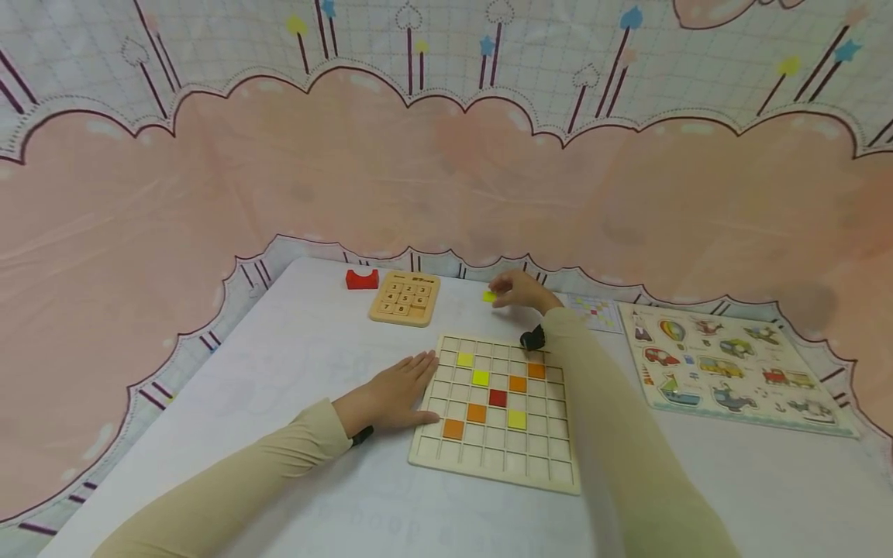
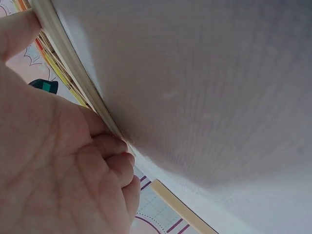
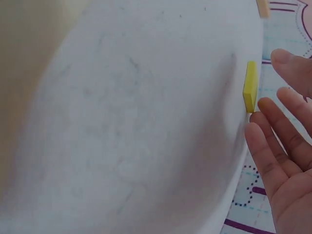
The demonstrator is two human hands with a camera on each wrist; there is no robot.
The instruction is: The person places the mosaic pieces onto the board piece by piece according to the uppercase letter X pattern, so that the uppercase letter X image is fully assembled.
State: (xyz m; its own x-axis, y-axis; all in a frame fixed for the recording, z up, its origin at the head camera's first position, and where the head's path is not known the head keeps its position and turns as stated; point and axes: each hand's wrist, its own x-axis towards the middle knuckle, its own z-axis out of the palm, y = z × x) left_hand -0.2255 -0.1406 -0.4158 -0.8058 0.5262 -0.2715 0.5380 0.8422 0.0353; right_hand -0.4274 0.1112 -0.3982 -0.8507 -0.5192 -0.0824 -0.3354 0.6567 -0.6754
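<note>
A wooden grid board [image 1: 516, 465] lies on the white table, with one red tile [image 1: 498, 397], three yellow tiles and several orange tiles [image 1: 477, 413] set diagonally in its cells. My left hand [image 1: 394, 391] rests along the board's left edge, fingers extended and thumb apart; the left wrist view shows its fingertips right at that edge. Beyond the board, a loose yellow tile [image 1: 489, 296] lies on the table. Over it reaches my right hand [image 1: 522, 291]. In the right wrist view, thumb and fingers stand spread beside the yellow tile [image 3: 250, 87], fingertips close to its lower end.
At the back left are a red block [image 1: 362, 280] with a curved notch and a wooden number slide puzzle [image 1: 405, 299]. A pattern card [image 1: 607, 314] sits behind my right forearm, beside a picture puzzle board [image 1: 739, 372]. Patterned cloth [image 1: 446, 178] rises behind the table.
</note>
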